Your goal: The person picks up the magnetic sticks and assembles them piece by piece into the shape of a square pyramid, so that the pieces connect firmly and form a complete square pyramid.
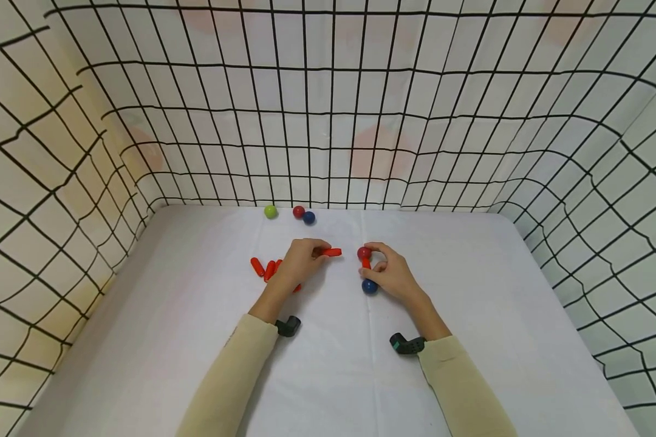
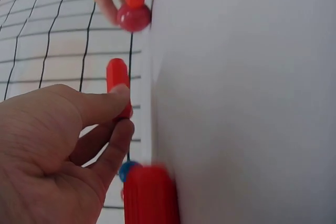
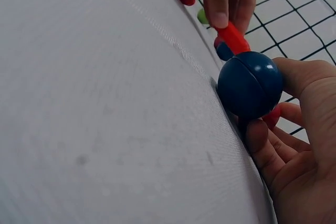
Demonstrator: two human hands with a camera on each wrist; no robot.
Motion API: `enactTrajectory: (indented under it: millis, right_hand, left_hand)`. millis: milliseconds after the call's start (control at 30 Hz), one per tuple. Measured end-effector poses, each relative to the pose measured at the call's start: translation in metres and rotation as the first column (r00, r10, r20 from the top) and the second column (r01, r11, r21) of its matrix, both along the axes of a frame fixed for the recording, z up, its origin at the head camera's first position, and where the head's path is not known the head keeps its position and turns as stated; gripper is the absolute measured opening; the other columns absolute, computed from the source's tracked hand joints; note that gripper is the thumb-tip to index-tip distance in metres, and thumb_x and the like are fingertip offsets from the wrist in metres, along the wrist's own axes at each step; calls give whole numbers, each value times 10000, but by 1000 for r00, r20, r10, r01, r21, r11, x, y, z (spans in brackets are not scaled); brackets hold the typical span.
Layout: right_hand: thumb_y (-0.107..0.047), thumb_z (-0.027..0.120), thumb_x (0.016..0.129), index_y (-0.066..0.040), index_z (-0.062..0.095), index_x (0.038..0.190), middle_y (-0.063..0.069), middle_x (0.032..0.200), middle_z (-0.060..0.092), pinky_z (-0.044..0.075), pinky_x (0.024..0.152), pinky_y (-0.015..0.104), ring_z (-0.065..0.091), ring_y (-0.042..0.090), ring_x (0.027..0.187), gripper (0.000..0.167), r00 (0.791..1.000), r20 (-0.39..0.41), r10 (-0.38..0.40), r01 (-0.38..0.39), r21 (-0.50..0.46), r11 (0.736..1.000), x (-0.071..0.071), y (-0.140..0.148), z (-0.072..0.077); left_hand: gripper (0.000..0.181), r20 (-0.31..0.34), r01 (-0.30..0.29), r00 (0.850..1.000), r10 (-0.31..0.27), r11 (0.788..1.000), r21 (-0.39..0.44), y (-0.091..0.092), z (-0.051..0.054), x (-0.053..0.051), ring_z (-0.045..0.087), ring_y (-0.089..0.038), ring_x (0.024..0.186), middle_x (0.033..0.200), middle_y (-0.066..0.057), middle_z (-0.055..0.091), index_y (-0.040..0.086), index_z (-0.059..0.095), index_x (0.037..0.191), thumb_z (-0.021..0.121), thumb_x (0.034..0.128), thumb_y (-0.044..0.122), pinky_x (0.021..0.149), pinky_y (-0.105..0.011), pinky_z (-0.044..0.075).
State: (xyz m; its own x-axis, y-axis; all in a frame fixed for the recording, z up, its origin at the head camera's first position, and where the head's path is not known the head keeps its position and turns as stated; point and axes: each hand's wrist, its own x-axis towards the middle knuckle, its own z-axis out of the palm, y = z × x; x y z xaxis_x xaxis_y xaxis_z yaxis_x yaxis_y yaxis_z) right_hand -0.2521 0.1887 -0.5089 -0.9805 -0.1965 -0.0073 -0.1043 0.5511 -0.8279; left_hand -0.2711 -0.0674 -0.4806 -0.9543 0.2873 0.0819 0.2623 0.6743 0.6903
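My left hand (image 1: 302, 258) pinches a short red stick (image 1: 332, 252) between thumb and fingertips; its free end points right, toward the other hand. In the left wrist view the ribbed sides of that stick (image 2: 116, 74) show above the thumb. With its thumb and fingers, my right hand (image 1: 390, 270) holds a second red stick (image 1: 366, 263) that has a red ball (image 1: 364, 253) at its far end and a blue ball (image 1: 369, 286) at its near end. The right wrist view shows a seam across the blue ball (image 3: 251, 85). A gap separates the left stick from the red ball.
Several loose red sticks (image 1: 257, 267) lie left of and partly behind the left forearm. At the table's back edge sit a green ball (image 1: 270, 211), another red ball (image 1: 299, 212) and another blue ball (image 1: 308, 218). Black wire mesh (image 1: 330, 112) rises around the white table (image 1: 328, 376).
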Motion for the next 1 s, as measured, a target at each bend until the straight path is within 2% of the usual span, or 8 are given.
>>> enactTrajectory:
  millis: [100,167,267,500,733,833,933,1000]
  right_hand:
    - [-281,802,902,-230,512,1462,104,1069,690,432,563,246,568,199,623,633,1000,5,-6,6,-5,1000,0,0,0]
    - [-284,802,904,-232,510,1465,109,1040,697,439,567,249,571,204,623,635,1000,7,-1,1,-13,1000,0,1,-1]
    - [-292,806,900,-230,514,1464,85,1120,678,448,565,250,577,206,624,638,1000,3,3,-3,-23,1000,0,1,-4]
    - [-297,807,899,-243,523,1449,89,1178,660,450,561,247,579,216,622,621,1000,-10,5,-5,-38,999,-1,2,-7]
    - [-276,806,901,-225,522,1448,101,852,670,433,552,247,566,202,611,618,1000,-14,10,-10,-47,999,-1,-1,-4]
    - [-266,809,898,-217,521,1448,80,934,679,436,548,247,568,198,614,623,1000,-17,14,-15,-55,998,0,-2,-4]
    - [-275,806,901,-225,515,1449,122,908,685,430,548,241,566,186,616,623,1000,-13,17,-18,-50,999,0,-4,-5]
    - [-288,803,906,-231,514,1450,113,982,687,432,549,237,572,185,623,618,1000,-8,14,-15,-49,999,0,-4,-5]
  left_hand:
    - [292,9,18,1000,-18,1000,-20,10,-3,-1,657,-220,1084,1199,-59,741,103,737,1260,716,969,105,1005,-366,569]
    - [288,1,25,1000,-25,999,-37,15,-5,-3,653,-217,1075,1191,-59,745,107,741,1256,714,970,108,997,-361,571]
    - [290,-11,34,999,-34,998,-56,20,-7,-5,650,-208,1042,1175,-60,749,112,742,1257,717,968,114,970,-344,579]
    - [312,-5,43,999,-43,998,-46,27,-7,-7,635,-219,1041,1198,-73,739,104,727,1286,708,974,106,972,-348,576]
    - [302,-19,47,999,-49,997,-58,28,-8,-8,642,-216,1043,1197,-72,741,110,729,1283,696,983,112,972,-344,576]
    - [302,-25,53,998,-55,997,-57,28,-10,-9,641,-211,1025,1190,-69,744,116,730,1283,699,983,120,963,-335,577]
    - [304,-28,59,998,-61,996,-61,28,-12,-10,638,-200,1014,1189,-60,744,130,729,1285,703,983,132,956,-320,576]
    - [303,-28,61,998,-63,996,-62,28,-13,-10,637,-193,1013,1190,-54,744,135,730,1284,705,982,136,956,-313,575]
